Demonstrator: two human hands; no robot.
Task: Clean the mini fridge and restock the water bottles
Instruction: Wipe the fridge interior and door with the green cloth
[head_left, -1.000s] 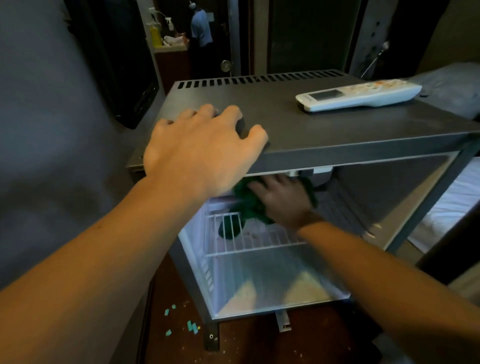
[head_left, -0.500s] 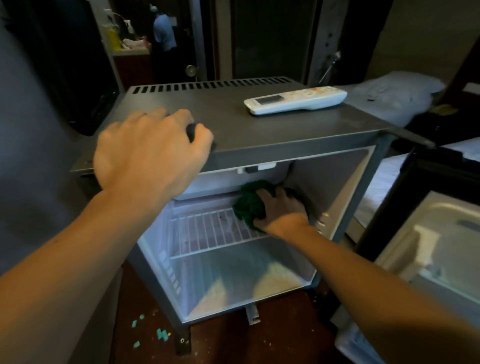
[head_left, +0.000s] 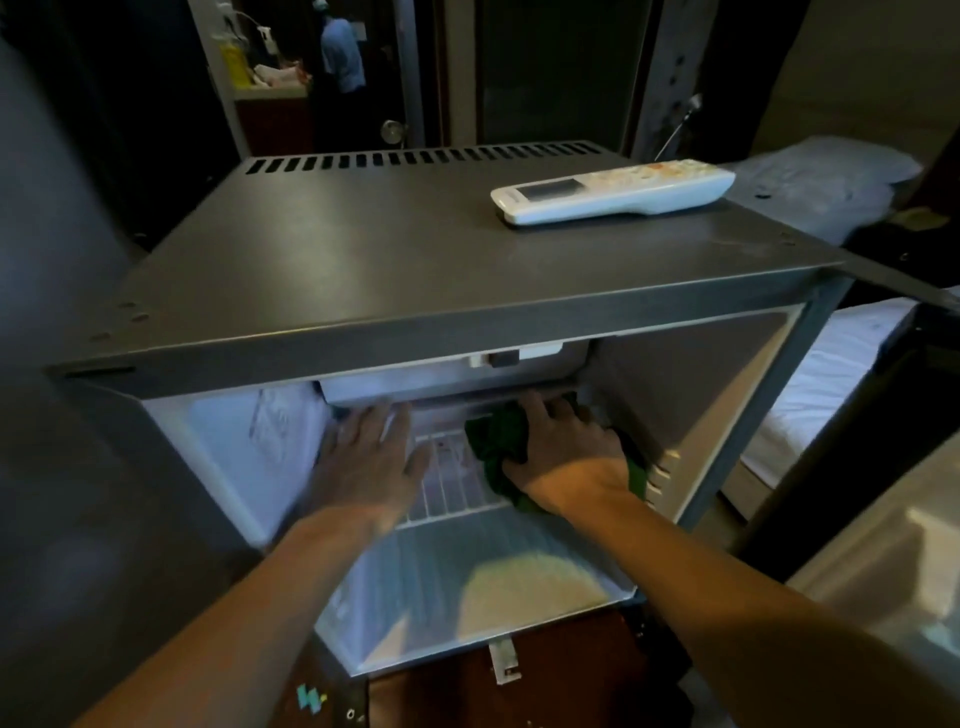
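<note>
While the right hand (head_left: 566, 457) presses its grip flat on the green cloth (head_left: 493, 447) over the wire shelf (head_left: 447, 483) and the left hand (head_left: 369, 462) hovers spread and empty, the mini fridge (head_left: 415, 270) seems mid-wipe, with no water bottles visible for restocking.

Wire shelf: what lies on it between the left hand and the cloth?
Nothing: in the head view, only bare wire shelf shows between the left hand and the green cloth under the right hand.
</note>
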